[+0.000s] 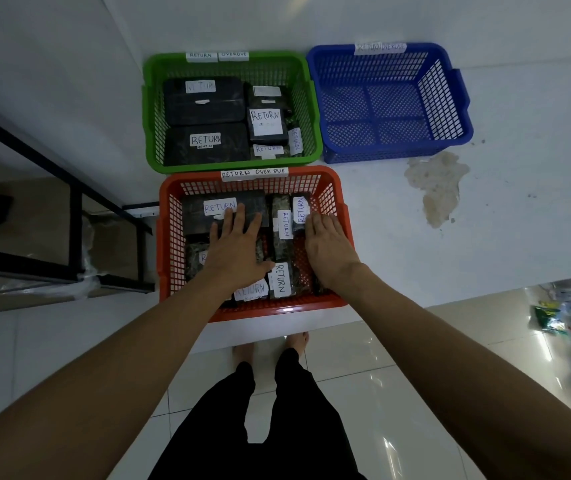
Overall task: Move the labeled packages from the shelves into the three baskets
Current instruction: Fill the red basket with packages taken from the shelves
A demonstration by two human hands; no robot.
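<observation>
- Head view: three baskets are seen from above on a white surface, set close together, probably so that packages can be dropped into any of them without a step.
- The orange basket (336, 202) lies nearest the person; dark wrapped packages marked RETURN are packed inside it side by side, some flat and some on edge, apparently to use the space.
- The left hand (234, 245) is laid flat, fingers spread, on a large flat package (197, 211) at the basket's back left; nothing is pinched. It is judged that the package is being pressed down or settled.
- The right hand (329, 249) is held palm down at the basket's right side, fingers together and slightly bent, touching or just beside a narrow upright package (300, 207). Whether anything is gripped cannot be told.
- The green basket (230, 57), just behind the orange one, is already filled with labeled packages lying flat.
- The blue basket (389, 102), to the right of the green one, holds nothing.
- Each basket carries a strip reading RETURN OVERDUE on its far rim.
- A dark shelf frame (76, 220) stands at the left; no packages can be made out on it.
</observation>
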